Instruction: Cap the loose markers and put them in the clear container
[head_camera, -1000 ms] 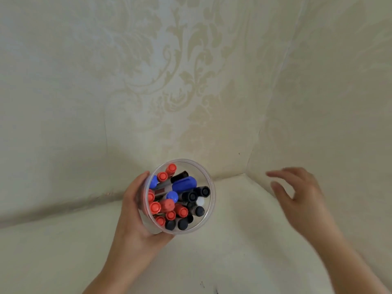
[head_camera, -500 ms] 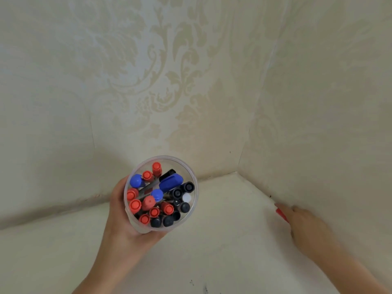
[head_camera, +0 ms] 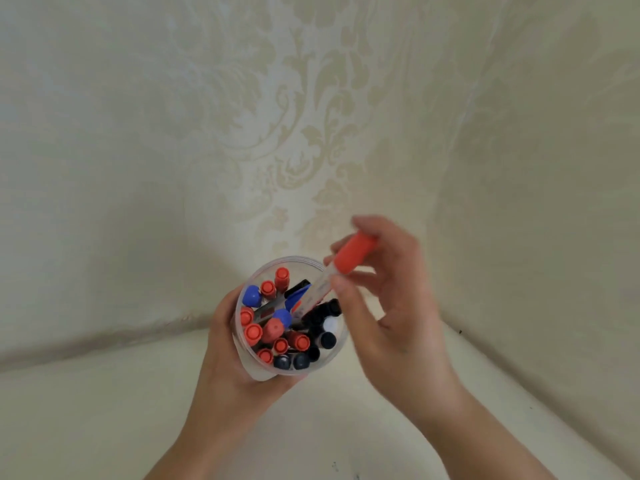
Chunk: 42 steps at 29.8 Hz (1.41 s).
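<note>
Two hands in shot, both busy; the left hand is wrapped around the side of the clear container, holding it up off the pale surface with its mouth facing the camera; the right hand has a red-capped marker pinched between thumb and fingertips, cap end up and out, clear barrel angled down past the rim into the container, so it's partway in and still gripped. Loads of markers already standing inside, all showing their caps: red caps crowd the left and lower side, black caps sit on the right and bottom, a couple of blue caps near the top left and middle, plus one marker with a blue cap lying slanted across the others; can't tell exactly how many, they overlap a lot. Behind it all is cream wallpaper with a damask pattern, two walls meeting in a corner on the right; a few dark specks on the surface near the bottom edge.
</note>
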Tool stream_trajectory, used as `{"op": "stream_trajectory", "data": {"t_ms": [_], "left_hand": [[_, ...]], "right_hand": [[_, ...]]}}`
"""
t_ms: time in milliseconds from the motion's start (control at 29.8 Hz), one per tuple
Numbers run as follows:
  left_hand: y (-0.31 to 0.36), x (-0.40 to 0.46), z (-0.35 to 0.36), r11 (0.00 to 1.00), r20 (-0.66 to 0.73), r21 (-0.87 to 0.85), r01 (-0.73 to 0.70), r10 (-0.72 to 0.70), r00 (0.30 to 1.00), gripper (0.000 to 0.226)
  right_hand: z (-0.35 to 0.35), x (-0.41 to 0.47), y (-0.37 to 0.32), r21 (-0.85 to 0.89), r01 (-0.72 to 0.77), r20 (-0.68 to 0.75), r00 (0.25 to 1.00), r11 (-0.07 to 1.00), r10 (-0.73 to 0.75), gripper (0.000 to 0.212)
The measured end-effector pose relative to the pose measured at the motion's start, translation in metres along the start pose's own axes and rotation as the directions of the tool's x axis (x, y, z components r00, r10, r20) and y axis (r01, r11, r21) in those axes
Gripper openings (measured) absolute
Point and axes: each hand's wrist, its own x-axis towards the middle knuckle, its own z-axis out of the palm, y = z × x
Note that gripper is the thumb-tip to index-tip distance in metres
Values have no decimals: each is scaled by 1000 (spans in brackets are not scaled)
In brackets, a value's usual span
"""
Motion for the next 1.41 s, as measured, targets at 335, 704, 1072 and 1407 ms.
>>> {"op": "stream_trajectory", "data": {"t_ms": [335,704,1072,1407], "left_hand": [[-1,-3,-1,999,-52,40,-37,39,998,108],[-13,-7,-4,983,171,-144,116,-91,981,79],[8,-1,-1,1000,8,21,2,-2,1000,93],[3,-1,-13,992,-7,19,127,-127,992,108]], "right_hand": [[-5,-5,13,-385,125,39,992,914,-119,21],[-5,-27,35,-64,-219,56,973,974,222,27],[7,-28,59,148,-661,346,731,735,588,48],[15,-41,70,75,-695,267,705,715,657,45]]}}
